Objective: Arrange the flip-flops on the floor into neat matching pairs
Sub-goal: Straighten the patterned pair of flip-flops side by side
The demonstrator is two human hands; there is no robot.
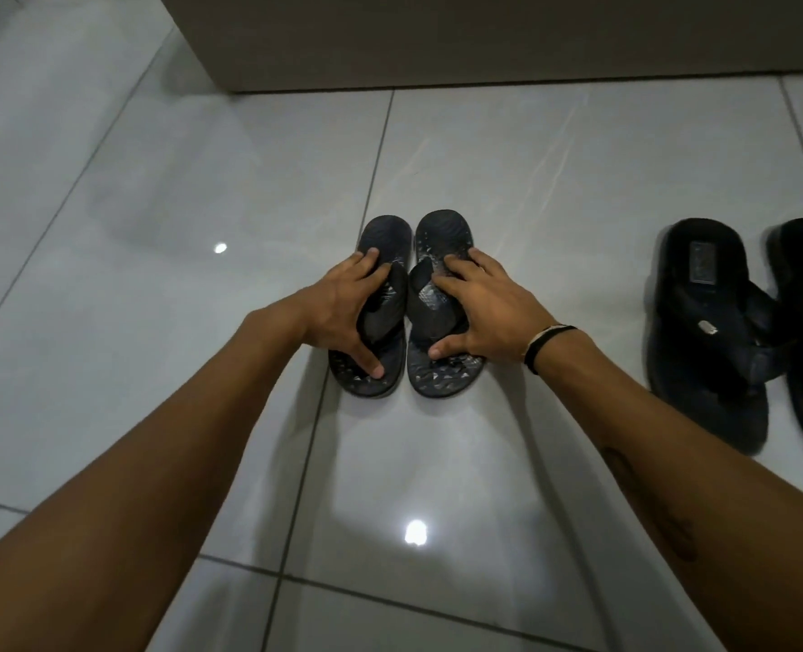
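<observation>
Covering the whole lower view, a floor [555, 190] of large, glossy, pale grey tiles is seen, crossed by thin dark grout lines and marked by two bright spots of reflected light. At the top, the floor is met by the base of a plain beige-grey wall or cabinet [484, 35] (which of the two cannot be told).

Near the centre, two small dark flip-flops with a pale speckled pattern are set side by side, almost touching, toes pointing away. The left flip-flop [381, 237] is held by the left hand [343, 312], fingers spread over the strap and thumb pressed on the heel. The right flip-flop [442, 232] is held the same way by the right hand [484, 312]; a thin dark band [547, 345] is worn at that wrist. Both soles lie flat on the tiles.

Well apart, to the right, a larger black pair [705, 331] is laid close together on the floor, its outer sandal cut off by the frame edge.
</observation>
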